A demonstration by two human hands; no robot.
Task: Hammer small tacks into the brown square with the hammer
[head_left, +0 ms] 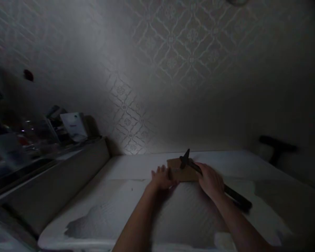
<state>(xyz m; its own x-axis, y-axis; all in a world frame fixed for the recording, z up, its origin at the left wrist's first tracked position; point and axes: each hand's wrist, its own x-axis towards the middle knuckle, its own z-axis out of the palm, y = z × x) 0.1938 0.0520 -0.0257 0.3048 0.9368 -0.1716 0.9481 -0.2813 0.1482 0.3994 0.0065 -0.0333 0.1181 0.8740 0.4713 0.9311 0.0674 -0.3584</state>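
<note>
A small brown cardboard piece [182, 176] lies near the back of the white table, close to the wall. My left hand [161, 178] rests at its left edge with the fingers spread. In my right hand [211, 180] is a dark hammer [237, 196], its handle running back to the lower right past my wrist. The hammer's head is over the upper part of the cardboard; whether it touches cannot be made out in the dim, blurred view.
At the left, a raised shelf [76, 175] holds a white box [74, 124] and assorted items. A patterned wall [173, 87] rises behind the table [126, 206]. A dark T-shaped object [277, 145] stands at the right.
</note>
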